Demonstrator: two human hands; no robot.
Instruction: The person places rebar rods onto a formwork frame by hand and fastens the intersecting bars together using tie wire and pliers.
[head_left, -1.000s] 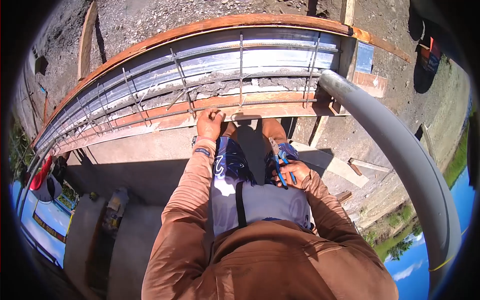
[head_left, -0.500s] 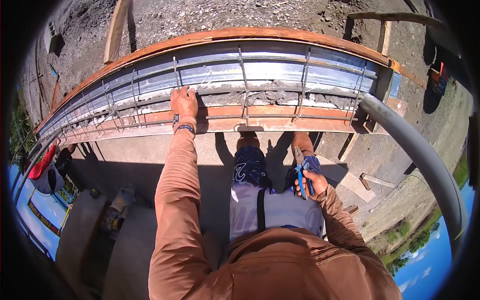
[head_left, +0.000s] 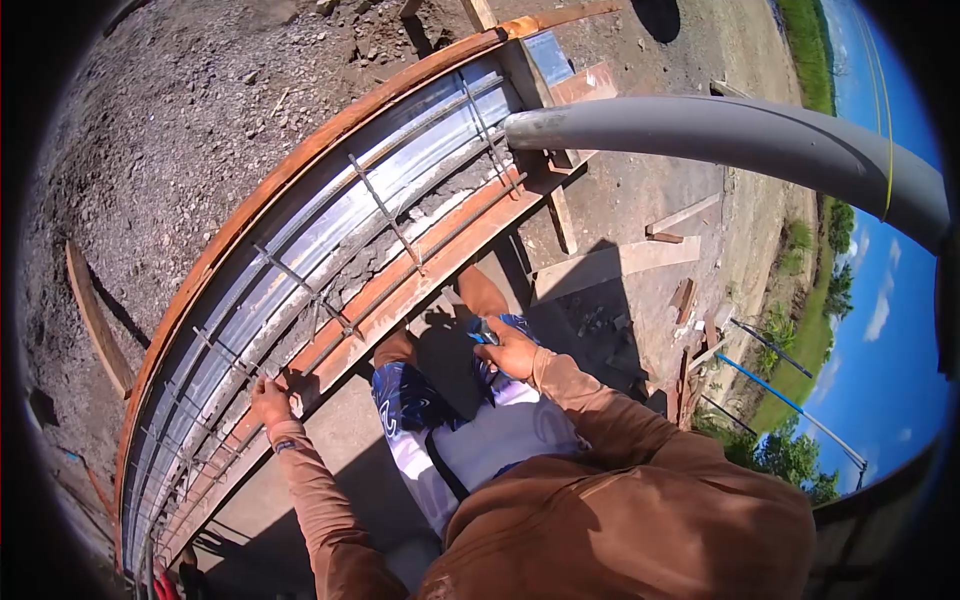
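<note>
My left hand is at the near side of a long wooden form, its fingers curled around a bar of the steel rebar cage; the exact grip is partly hidden. My right hand is closed on blue-handled pliers, held over my knee and mostly covered by the fingers. The cage of long bars and cross ties lies inside the form, above rough grey concrete. Orange-brown boards edge the form, and shiny sheet metal lines its far wall.
A thick grey pipe arches from the form's end toward the right. Loose planks lie on the ground beyond my knees. Gravel spreads past the far board, with a timber brace leaning there. Grass and sky show at right.
My view has turned right, so the form now slants and its pipe end is nearer the middle. The pliers have turned in my right hand and show less. My left hand stays at the cage.
</note>
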